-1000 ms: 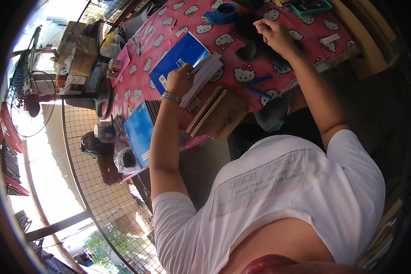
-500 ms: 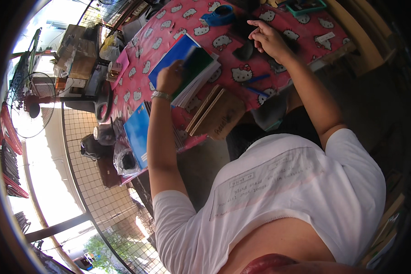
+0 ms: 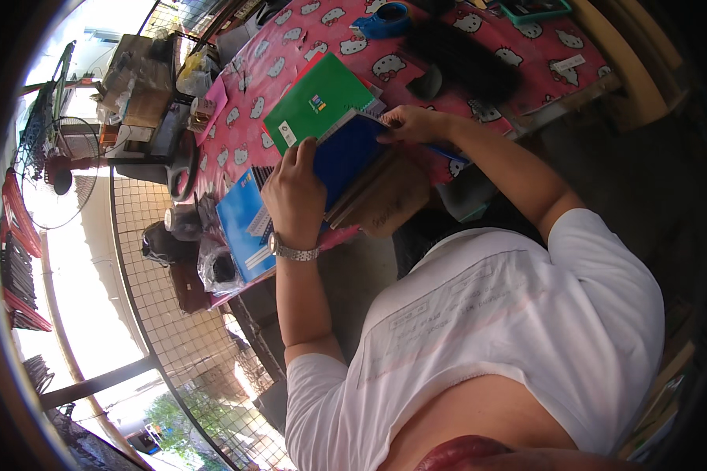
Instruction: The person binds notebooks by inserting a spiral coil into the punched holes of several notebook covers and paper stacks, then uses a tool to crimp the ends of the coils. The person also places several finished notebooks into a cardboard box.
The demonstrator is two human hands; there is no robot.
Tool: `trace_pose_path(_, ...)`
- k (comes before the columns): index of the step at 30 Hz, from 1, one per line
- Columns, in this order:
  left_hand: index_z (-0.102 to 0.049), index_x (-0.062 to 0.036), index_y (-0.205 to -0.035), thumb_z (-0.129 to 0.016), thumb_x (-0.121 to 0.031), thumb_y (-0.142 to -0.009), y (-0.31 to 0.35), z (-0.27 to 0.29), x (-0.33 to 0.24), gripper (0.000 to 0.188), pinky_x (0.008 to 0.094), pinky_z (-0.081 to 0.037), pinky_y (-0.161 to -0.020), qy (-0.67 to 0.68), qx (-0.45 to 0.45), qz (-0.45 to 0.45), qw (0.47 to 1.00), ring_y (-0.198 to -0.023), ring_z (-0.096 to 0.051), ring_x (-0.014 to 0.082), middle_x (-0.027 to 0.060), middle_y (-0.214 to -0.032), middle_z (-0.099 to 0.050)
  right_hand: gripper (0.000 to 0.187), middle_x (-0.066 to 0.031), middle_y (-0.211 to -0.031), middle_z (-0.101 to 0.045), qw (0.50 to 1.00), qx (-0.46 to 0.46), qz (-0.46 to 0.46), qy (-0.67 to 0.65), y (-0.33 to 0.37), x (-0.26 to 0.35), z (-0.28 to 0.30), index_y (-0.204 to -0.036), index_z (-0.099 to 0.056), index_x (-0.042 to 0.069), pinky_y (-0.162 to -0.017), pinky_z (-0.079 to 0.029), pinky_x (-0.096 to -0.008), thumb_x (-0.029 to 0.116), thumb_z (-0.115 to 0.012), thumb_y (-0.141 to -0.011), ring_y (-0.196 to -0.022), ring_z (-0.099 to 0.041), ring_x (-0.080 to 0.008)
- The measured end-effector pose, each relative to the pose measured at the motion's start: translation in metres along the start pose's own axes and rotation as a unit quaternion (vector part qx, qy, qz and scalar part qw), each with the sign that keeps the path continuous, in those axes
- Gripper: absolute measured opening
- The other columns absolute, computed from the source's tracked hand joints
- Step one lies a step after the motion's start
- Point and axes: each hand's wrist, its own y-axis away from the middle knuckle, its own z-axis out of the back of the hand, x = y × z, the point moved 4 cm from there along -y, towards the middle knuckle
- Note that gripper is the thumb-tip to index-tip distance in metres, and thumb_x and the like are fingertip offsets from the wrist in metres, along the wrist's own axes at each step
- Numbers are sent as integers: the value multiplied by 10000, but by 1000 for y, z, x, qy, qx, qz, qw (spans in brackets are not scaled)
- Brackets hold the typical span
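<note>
A dark blue spiral notebook (image 3: pixel 352 158) is held tilted over the near side of the table between my two hands. My left hand (image 3: pixel 294 188), with a metal-band watch at its wrist, grips one end of it. At the opposite end, the fingers of my right hand (image 3: pixel 412 125) pinch its edge. Just beyond lies a green spiral notebook (image 3: pixel 322 94), topping a pile from which a red edge sticks out. A light blue notebook (image 3: pixel 242 212) rests on other notebooks to the left of my left hand.
A cardboard box (image 3: pixel 393 200) stands at the table's near edge, partly behind the blue notebook. Farther back on the pink patterned tablecloth (image 3: pixel 267 71) are a blue tape dispenser (image 3: pixel 389 20), a black object (image 3: pixel 471 63) and a teal tray (image 3: pixel 534 9). A fan (image 3: pixel 59 173) stands at left.
The blue notebook has come off the pile toward me, uncovering the green one. My right hand has moved from the far right of the table to grip its edge.
</note>
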Motion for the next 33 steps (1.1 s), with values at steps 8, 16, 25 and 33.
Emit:
trace_pose_path(8,-586,-97,-1033,-525,-36,-845,43,-59,-13,206,414,-444,-753,31,30,48,998,-898,-621,295,86,-935,-648,302,-116,-1150,-635,938,-286,196,11,76,51,12,-1135,-637,31,-803,-503,-311,61,-601,-836,-958,-642,-178)
trace_pose_path(16,-580,-97,-974,-575,-122,-815,41,-68,-39,161,422,-383,-782,28,-56,81,995,-845,-578,259,64,-902,-602,749,-209,-1528,-285,951,-242,189,-26,94,71,-68,-1489,-243,-10,-1130,-237,-351,240,-603,-882,-1381,-339,-235)
trace_pose_path(25,-628,-90,-961,-655,-145,-817,44,-70,-51,156,402,-370,-847,128,-54,-27,990,-867,-591,248,49,-866,-628,367,-105,-1188,-653,962,-143,223,69,106,77,14,-1309,-563,87,-975,-470,-327,211,-552,-964,-1158,-598,-236)
trace_pose_path(33,-625,-90,-965,-653,-170,-834,41,-63,-57,157,400,-364,-855,127,-45,-19,991,-849,-587,246,53,-876,-626,242,16,-894,-614,926,-173,254,220,101,96,3,-1069,-715,164,-851,-407,-316,97,-684,-839,-835,-542,-165)
